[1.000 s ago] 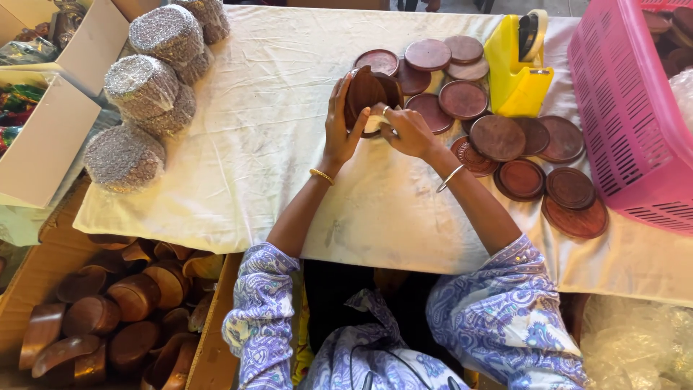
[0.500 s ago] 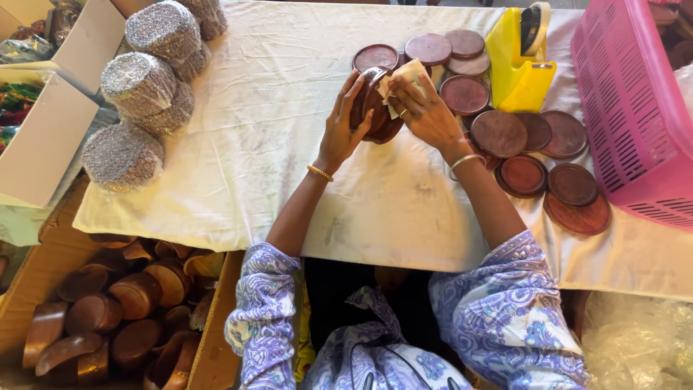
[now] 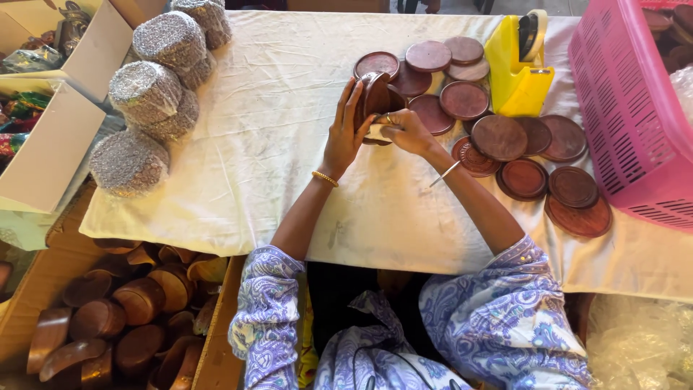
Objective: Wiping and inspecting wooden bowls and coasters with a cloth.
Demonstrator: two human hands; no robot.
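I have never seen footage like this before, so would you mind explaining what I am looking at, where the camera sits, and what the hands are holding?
There is no machine here. The camera is worn on a person's head and looks down at their own two bare arms in patterned sleeves. The left hand and right hand together hold a round brown wooden piece upright above a table covered with a white cloth. The right fingers also pinch something pale against it; I cannot tell what. More wooden discs lie flat to the right, beside a yellow tape dispenser and a pink basket. Wrapped bundles sit at the left, and a cardboard box of wooden pieces stands below.
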